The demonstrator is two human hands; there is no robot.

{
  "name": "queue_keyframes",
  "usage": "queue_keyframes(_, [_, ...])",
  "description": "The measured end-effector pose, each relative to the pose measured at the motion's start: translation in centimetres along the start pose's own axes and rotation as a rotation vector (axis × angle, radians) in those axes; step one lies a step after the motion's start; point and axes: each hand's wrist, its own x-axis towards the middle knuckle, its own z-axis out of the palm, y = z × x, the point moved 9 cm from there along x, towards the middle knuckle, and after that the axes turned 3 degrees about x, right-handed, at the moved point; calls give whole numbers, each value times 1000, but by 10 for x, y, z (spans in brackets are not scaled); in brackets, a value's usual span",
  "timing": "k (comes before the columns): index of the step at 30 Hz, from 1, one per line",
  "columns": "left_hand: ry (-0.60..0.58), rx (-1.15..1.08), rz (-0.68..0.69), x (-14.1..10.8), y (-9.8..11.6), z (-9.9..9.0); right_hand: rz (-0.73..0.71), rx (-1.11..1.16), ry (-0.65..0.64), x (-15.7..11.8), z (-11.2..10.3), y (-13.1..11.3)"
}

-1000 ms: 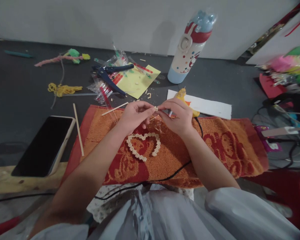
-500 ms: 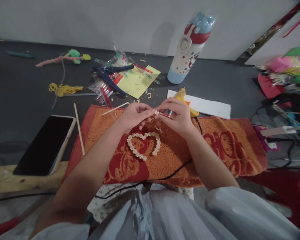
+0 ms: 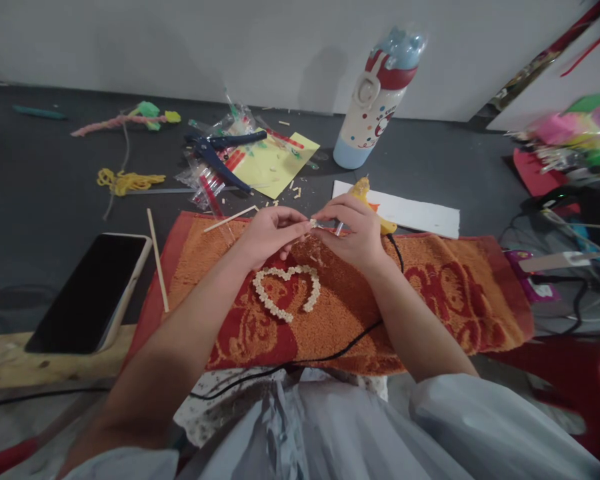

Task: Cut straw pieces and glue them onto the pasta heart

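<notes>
Above the orange and red towel (image 3: 340,293), my left hand (image 3: 275,233) and my right hand (image 3: 353,230) meet fingertip to fingertip. Both pinch a small pale piece (image 3: 313,223), mostly covered by the fingers. A thin clear stick (image 3: 339,228) shows under my right hand. Beside that hand lies a yellow glue gun (image 3: 387,225), partly hidden, its black cord crossing the towel. Below my hands, a heart outline of small pale pieces (image 3: 263,293) rests on the towel, with a gap at its lower right.
At the left lie a phone (image 3: 90,293) and a pale stick (image 3: 157,260). Behind the towel are blue-handled pliers (image 3: 213,157), plastic packets, a yellow paper (image 3: 280,170), a white strip (image 3: 425,215) and an upright bottle (image 3: 373,107). Cables and bright craft pieces fill the right.
My fingertips have closed in slightly around the small pale piece, and less of it shows. The heart outline stays in place on the towel.
</notes>
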Motion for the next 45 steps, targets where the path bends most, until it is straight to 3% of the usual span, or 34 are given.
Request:
queue_keyframes(5, [43,-6,-4,1,-2,-3,46,15,-87,2,-1,9])
queue_keyframes(7, [70,-16,-10,1,-3,-5,129,-12,-110,3,-8,24])
queue_keyframes(12, [118,-6,-36,1,-5,-10,421,-292,-23,-5,-50,76])
queue_keyframes(16, [108,3,-35,2,-6,-11,521,-449,-115,-18,-62,101])
queue_keyframes(24, [108,6,-31,3,-6,-10,561,-560,-276,-26,-50,113])
queue_keyframes(30, [114,3,-48,2,-5,-10,554,-584,-304,-24,-46,109])
queue_keyframes(35, [106,8,-28,2,-5,-11,701,-309,-239,-28,-53,116])
queue_keyframes(39, [111,-12,-29,2,-4,-11,852,241,14,-33,-56,126])
queue_keyframes(42, [123,-46,-36,0,-2,-11,858,535,159,-30,-56,124])
queue_keyframes(45, [123,-97,-36,-1,1,-11,789,618,162,-24,-56,110])
